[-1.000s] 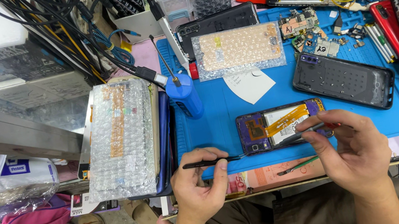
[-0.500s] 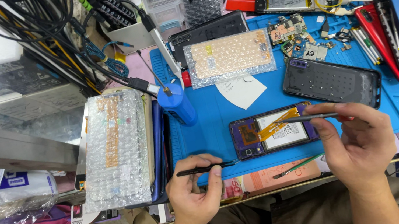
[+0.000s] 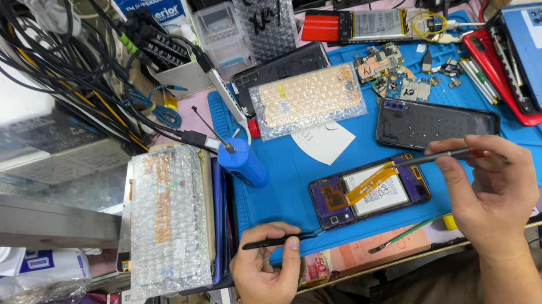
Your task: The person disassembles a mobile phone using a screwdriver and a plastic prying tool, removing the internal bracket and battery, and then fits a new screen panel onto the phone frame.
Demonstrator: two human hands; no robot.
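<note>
I am holding my left hand point(image 3: 268, 272) low at the near edge of the blue mat point(image 3: 290, 178), wrist bent back toward me, knuckles up. Its thumb and forefinger are pinching the black tweezers point(image 3: 279, 240), which are lying almost level and pointing right, their tips just beside the lower left corner of the opened phone point(image 3: 370, 191). The other fingers are curling under the palm.

My right hand point(image 3: 497, 190) is rising from the lower right, forearm angling up over the table edge. Its fingers are pressing together around a thin screwdriver point(image 3: 446, 156), held level, with the tip pointing left and reaching over the phone's right end.

The phone is lying flat on the mat between my two hands, back off, showing a purple frame, a white battery and an orange ribbon cable point(image 3: 370, 185) crossing it slantwise.
</note>
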